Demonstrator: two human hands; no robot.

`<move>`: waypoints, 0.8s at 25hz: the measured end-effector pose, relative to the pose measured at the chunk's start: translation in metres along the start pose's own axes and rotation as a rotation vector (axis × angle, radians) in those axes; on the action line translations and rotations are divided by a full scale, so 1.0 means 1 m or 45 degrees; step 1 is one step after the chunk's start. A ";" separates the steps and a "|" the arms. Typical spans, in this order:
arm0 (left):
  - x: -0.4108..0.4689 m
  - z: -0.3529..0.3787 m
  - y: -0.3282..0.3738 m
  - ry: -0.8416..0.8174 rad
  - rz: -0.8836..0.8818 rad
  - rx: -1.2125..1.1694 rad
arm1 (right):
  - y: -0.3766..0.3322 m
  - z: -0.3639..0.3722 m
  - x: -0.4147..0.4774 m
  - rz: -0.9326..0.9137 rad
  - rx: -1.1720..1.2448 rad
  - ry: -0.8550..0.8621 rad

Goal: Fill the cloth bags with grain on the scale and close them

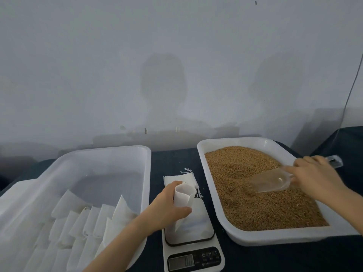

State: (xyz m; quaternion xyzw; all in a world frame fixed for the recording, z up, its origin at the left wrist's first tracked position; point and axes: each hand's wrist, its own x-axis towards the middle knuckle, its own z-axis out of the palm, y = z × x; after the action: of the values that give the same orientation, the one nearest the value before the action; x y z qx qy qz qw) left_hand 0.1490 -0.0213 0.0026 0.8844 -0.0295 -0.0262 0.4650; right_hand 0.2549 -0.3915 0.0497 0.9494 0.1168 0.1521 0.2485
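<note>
My left hand grips a white cloth bag with its mouth held open, standing on the platform of a white kitchen scale. My right hand holds the handle of a clear plastic scoop. The scoop's front edge digs into brown grain that fills a white tray on the right. The scale's display is lit; its digits are too blurred to read.
A large white bin on the left holds several empty cloth bags in rows. Another flat cloth bag with drawstrings lies behind the scale on the dark table. A grey wall stands close behind.
</note>
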 end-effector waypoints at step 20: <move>-0.001 0.000 0.005 -0.030 -0.029 0.074 | -0.050 0.013 0.009 0.101 0.867 -0.154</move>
State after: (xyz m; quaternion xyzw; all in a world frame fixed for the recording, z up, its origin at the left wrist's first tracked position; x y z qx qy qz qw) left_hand 0.1479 -0.0235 0.0067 0.8975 -0.0257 -0.0411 0.4383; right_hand 0.2606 -0.3519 0.0157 0.9890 0.1089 0.0576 -0.0821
